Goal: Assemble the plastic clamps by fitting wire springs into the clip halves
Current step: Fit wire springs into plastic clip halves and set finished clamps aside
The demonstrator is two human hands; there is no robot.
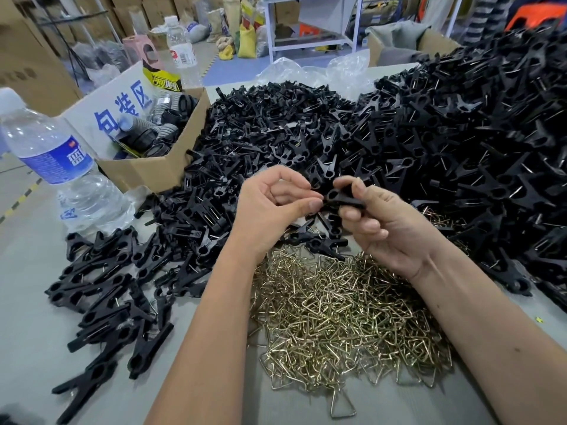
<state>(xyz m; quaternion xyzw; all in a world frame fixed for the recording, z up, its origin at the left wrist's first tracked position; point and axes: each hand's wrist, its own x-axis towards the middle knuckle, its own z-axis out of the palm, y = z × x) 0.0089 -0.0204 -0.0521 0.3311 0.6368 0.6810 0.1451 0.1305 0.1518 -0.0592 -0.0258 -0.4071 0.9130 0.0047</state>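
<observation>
Left edge: clear plastic water bottle (46, 148), open cardboard box (153, 170) – on the grey bench (27, 332).
Left hand (270, 207): fingers curled, thumb touching the black plastic clip half (340, 199).
Right hand (383, 222): pinches that clip half above the brass-coloured wire springs (337, 317).
Behind: stacked cartons (101, 16), sacks.

Clip halves (276, 124): black, heaped. Wire springs (343, 317): brassy gold. Table (27, 332): pale grey. Water bottle (58, 167): clear, blue label, white cap. Cardboard box (159, 167): brown, with a white sign (113, 102) bearing blue characters. Sack (247, 41): yellow.
</observation>
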